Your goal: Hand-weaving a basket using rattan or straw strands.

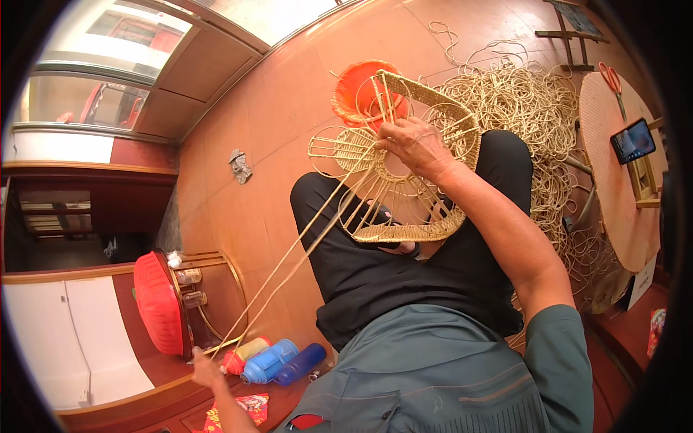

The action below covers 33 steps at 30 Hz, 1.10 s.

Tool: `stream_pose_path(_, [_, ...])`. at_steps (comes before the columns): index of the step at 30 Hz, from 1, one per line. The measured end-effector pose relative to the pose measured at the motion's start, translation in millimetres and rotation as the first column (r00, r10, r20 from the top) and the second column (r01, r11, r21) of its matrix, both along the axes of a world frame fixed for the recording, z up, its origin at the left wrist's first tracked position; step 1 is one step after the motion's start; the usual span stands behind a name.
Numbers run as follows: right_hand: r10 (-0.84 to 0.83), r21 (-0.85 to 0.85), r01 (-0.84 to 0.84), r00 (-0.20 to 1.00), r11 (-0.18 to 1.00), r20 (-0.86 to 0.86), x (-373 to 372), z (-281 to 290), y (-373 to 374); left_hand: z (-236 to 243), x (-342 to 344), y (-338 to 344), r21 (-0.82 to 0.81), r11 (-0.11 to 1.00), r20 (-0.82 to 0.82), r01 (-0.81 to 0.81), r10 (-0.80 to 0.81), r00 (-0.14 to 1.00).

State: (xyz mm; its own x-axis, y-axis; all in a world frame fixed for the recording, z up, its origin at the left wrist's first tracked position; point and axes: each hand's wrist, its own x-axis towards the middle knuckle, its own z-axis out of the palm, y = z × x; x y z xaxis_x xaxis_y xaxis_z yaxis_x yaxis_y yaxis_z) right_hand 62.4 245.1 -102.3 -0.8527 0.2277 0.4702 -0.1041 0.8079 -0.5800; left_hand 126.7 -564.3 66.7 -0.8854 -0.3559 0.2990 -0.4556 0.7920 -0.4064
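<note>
A partly woven piece of straw-coloured cord on a thin rod frame (404,232) rests across my lap, between my knees. Its outer band is closely wrapped, while bare spokes run in to a small ring. My right hand (415,143) is closed at the upper side of that ring, gripping the frame and the cord there. From this spot a long doubled strand of cord (289,256) stretches down to the left. At its far end my left hand (206,369), held far out to the side and slightly blurred, is closed around the strand.
A large heap of loose cord (505,101) lies on the floor to the right, beside an orange-red basin (354,90). Scissors (612,81) and a phone (633,141) are at the round table (613,209). Blue bottles (271,361) and a red-cushioned stool (157,303) stand at left.
</note>
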Motion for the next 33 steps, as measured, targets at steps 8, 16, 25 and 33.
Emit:
stream_pose_path(8, [0.007, -0.023, -0.007, 1.0, 1.0, 0.0, -6.2, -1.6, 3.6, -18.0, -113.9, 88.1, 0.402, 0.837, -0.253, 0.37, -0.287, 0.924])
stream_pose_path(16, [-0.009, 0.021, 0.008, 0.999, 1.0, 0.047, -9.2, 5.1, -3.9, -74.8, -46.4, 535.4, 0.876, -0.015, -0.284, 0.482, -0.824, 0.491])
stream_pose_path(25, [-0.045, -0.008, 0.045, 0.999, 0.999, 0.02, -8.7, 1.6, -2.1, -102.7, -40.3, 532.8, 0.822, -0.029, -0.323, 0.568, -0.846, 0.423])
stream_pose_path(33, [-0.111, -0.206, 0.139, 0.984, 0.969, 0.142, -5.6, 15.3, -9.3, -78.0, -93.7, 182.7, 0.277, 0.859, 0.081, 0.43, -0.467, 0.881])
